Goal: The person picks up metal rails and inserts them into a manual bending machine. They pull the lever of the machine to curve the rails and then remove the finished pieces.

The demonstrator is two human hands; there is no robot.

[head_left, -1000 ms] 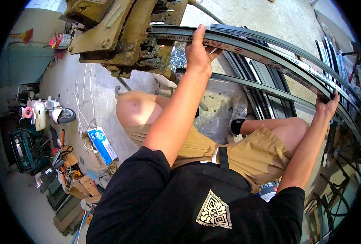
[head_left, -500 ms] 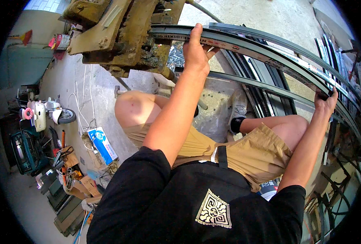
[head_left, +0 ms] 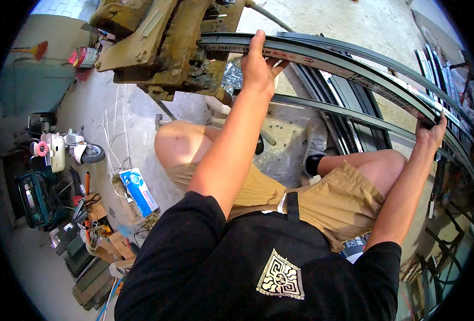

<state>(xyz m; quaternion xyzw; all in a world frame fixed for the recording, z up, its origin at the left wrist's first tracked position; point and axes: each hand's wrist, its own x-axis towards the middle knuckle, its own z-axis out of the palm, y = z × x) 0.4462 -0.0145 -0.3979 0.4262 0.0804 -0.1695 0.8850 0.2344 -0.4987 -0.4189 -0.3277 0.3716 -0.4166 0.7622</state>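
A long dark grey metal profile (head_left: 333, 65) with a printed protective film along its side runs from the machine to the far right. My left hand (head_left: 259, 69) grips it near its left end, thumb on top and fingers underneath. Farther along, my right hand (head_left: 431, 132) holds the same profile from below, with its thumb up beside it. The profile's left end reaches into a heavy, grimy brown metal machine (head_left: 164, 45), whose parts hide the tip.
Another metal bar (head_left: 349, 113) crosses below the held profile. Several dark profiles (head_left: 354, 125) lie on the floor beyond my foot. A blue and white box (head_left: 139, 191) and loose white cables (head_left: 108, 136) are to the left, near piled tools and wood. A toy-like scooter (head_left: 68, 150) stands farther left.
The machine and floor items sit slightly farther right in the picture, as the view has turned a little. Both hands keep their grip on the profile, which has barely moved.
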